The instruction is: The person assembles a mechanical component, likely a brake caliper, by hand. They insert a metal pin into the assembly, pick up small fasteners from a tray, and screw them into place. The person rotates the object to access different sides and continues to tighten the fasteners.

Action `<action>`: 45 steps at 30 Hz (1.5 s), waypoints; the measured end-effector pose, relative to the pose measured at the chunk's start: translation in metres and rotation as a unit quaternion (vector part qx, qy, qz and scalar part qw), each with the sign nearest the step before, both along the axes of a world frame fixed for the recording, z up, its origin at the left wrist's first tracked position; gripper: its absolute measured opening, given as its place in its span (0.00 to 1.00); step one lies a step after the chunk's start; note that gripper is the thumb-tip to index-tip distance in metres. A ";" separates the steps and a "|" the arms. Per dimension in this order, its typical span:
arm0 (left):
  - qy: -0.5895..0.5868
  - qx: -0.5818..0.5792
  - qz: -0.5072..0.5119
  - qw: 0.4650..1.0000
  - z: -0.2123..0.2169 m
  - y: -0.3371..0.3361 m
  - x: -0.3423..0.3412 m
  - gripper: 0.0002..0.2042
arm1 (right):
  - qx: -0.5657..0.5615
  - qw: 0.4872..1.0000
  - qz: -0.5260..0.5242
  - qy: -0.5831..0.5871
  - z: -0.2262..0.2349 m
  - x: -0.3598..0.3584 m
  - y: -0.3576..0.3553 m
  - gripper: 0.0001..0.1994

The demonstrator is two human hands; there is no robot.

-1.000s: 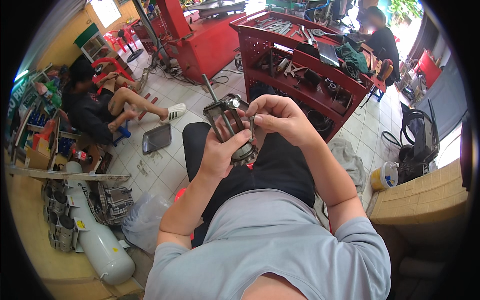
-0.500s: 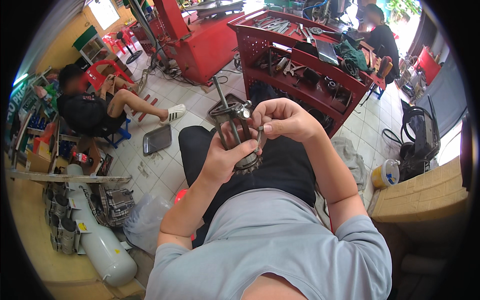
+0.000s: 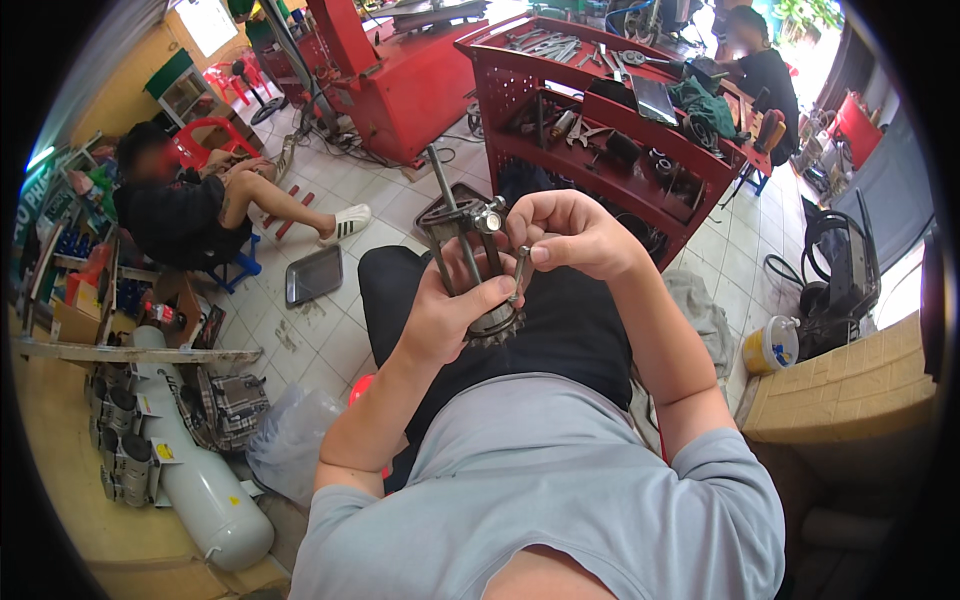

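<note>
My left hand (image 3: 446, 308) is wrapped round a greasy metal assembly (image 3: 462, 222) above my lap. It has a long upright shaft, parallel rods, a round bright fitting at its upper right and a toothed ring (image 3: 497, 331) at its bottom. Along its right side stands a short metal rod (image 3: 522, 265) with a rounded upper end. My left thumb presses near the rod's lower end. My right hand (image 3: 578, 240) is closed, its thumb and finger at the rod's upper end. The curled fingers partly hide how they grip it.
A red tool cart (image 3: 600, 110) with wrenches stands ahead. A metal tray (image 3: 314, 275) lies on the tiled floor at left, near a seated person (image 3: 190, 215). Another person (image 3: 765, 85) sits at far right. A plastic bucket (image 3: 768, 347) and a grey tank (image 3: 200, 490) flank me.
The short rod's upper end stands slightly higher and tilts right, with my right hand still at it. The seated person at left has shifted their arms and upper body.
</note>
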State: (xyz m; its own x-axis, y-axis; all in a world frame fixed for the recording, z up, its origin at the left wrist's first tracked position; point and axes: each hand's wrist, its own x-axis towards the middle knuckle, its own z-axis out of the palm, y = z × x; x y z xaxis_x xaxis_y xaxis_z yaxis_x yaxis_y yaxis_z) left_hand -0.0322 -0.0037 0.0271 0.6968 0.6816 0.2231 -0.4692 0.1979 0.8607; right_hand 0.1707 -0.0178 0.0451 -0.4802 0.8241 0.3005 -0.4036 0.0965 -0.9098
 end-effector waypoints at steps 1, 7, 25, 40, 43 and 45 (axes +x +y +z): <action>0.002 -0.001 -0.001 1.000 -0.001 0.000 0.000 0.18 | -0.001 1.000 -0.010 -0.008 0.004 -0.004 -0.005 0.11; 0.014 -0.003 0.011 1.000 0.000 0.000 0.000 0.18 | 0.038 0.997 -0.053 -0.051 0.006 -0.003 -0.004 0.11; 0.047 0.039 0.034 0.998 0.001 0.002 -0.001 0.16 | 0.067 0.982 -0.100 -0.143 0.010 0.001 -0.005 0.12; 0.044 0.041 0.037 0.998 -0.003 0.006 -0.003 0.18 | 0.101 0.975 -0.108 -0.167 0.009 0.002 -0.007 0.09; 0.046 0.046 0.042 0.997 -0.005 0.006 -0.002 0.18 | 0.125 0.969 -0.128 -0.171 0.014 -0.001 -0.010 0.10; 0.048 0.045 0.045 0.997 -0.005 0.005 -0.003 0.18 | 0.134 0.966 -0.132 -0.177 0.014 0.000 -0.010 0.12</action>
State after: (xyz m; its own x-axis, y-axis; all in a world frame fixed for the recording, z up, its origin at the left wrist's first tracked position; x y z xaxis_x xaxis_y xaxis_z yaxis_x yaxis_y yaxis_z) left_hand -0.0348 0.0015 0.0222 0.6545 0.7229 0.2216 -0.3965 0.0786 0.9147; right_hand 0.1710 -0.0282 0.0594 -0.3748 0.8479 0.3750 -0.0011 0.4041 -0.9147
